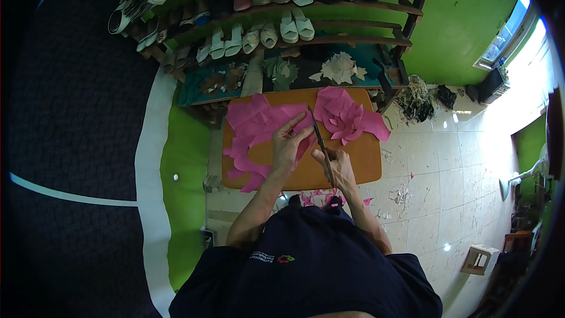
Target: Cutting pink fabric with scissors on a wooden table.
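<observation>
My left hand [286, 142] is closed on a piece of pink sheet material [304, 146], pinched between thumb and fingers over the table. In my right hand [336, 168] is a pair of dark scissors [318, 133], its long blades pointing away from me beside the pink piece. Whether the blades bite into its edge is too small to tell. A large pink sheet [253, 122] with a ragged cut outline spreads over the table's left side. Small cut pink pieces [344, 119] lie heaped at the far right of the table.
The orange-brown table [366, 162] has rounded corners. Behind it, a wooden rack [365, 41] carries several rows of shoes and sandals, with pale scraps [340, 69] on its lowest shelf. Pink offcuts [318, 197] and white shreds [402, 195] litter the tiled floor [421, 153].
</observation>
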Demonstrator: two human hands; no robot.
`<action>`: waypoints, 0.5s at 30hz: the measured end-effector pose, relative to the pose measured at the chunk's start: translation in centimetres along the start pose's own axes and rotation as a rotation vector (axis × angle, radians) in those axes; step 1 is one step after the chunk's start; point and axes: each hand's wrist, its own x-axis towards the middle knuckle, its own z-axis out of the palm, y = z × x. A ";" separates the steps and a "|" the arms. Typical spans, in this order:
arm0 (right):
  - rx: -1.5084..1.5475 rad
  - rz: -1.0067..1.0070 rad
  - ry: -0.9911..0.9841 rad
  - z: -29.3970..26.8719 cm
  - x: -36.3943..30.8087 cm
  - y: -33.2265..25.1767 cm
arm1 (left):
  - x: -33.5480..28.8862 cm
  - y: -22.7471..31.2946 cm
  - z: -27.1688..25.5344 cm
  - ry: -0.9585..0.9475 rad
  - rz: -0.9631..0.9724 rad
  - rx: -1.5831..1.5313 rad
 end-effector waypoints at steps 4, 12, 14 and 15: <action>0.019 -0.011 0.002 -0.2 -0.3 -0.5 | 0.2 0.4 -0.3 -0.029 0.025 0.039; 0.012 -0.018 -0.004 -0.4 -0.6 -0.1 | 0.3 0.6 -1.1 -0.047 -0.003 0.025; 0.007 -0.010 -0.010 -0.5 -0.7 -0.1 | 0.2 0.7 -1.2 -0.034 -0.003 0.001; 0.007 -0.028 -0.010 -0.5 -0.8 0.0 | 0.2 0.5 -1.2 -0.035 -0.001 0.008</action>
